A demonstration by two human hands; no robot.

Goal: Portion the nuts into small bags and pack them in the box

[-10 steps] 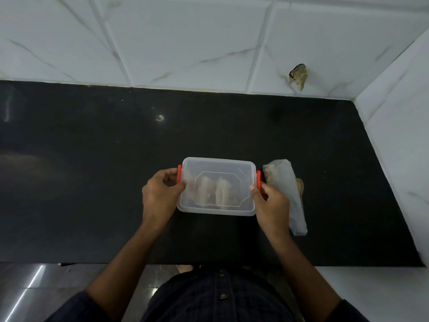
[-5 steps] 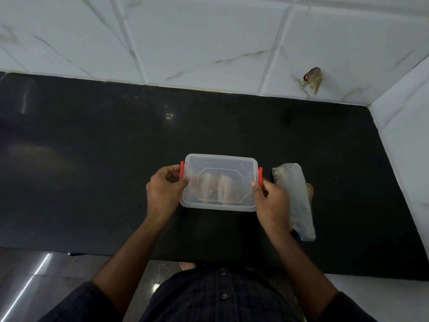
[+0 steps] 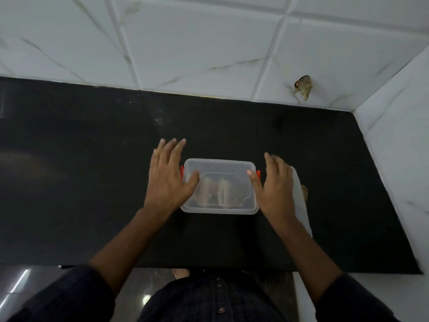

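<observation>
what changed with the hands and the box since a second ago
Both hands let go of the red clips. The left hand and right hand now hover beside the box with fingers spread, only the thumbs over the lid's edges. The box stayed shut on the black counter with the small bags inside, and the larger plastic bag stayed to its right.

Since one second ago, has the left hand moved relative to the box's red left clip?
Yes. The left hand has let go of the red left clip, its fingers now spread open beyond the box.
</observation>
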